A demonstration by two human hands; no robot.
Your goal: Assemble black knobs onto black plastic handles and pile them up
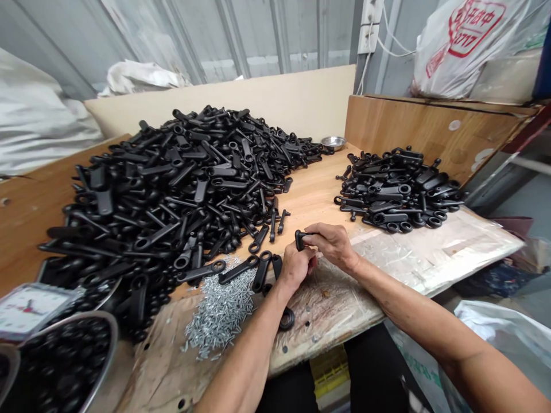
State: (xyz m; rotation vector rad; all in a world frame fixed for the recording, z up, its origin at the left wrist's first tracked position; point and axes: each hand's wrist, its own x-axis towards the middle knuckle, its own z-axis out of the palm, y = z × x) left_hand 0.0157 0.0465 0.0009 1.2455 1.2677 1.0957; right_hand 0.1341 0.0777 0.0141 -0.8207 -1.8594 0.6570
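Note:
Over the front of the bench, my left hand (297, 267) is closed around a black crank handle (299, 241), whose end sticks up above the fingers. My right hand (332, 244) pinches at the upper end of the same handle from the right. Whether a small pin or knob sits between those fingertips is hidden. Several loose crank arms (260, 269) with ring ends lie left of my left hand. Beside them spreads a heap of small silver pins (219, 310). Near my left forearm rests a black ring-ended part (286, 319), partly covered.
A large pile of black crank arms (193, 172) fills the bench's left. At right lies a smaller pile of cranks with knobs (396, 189). A metal bowl (112, 344) of black knobs and a square clock (32, 310) stand front left. A small steel dish (333, 141) sits at the back.

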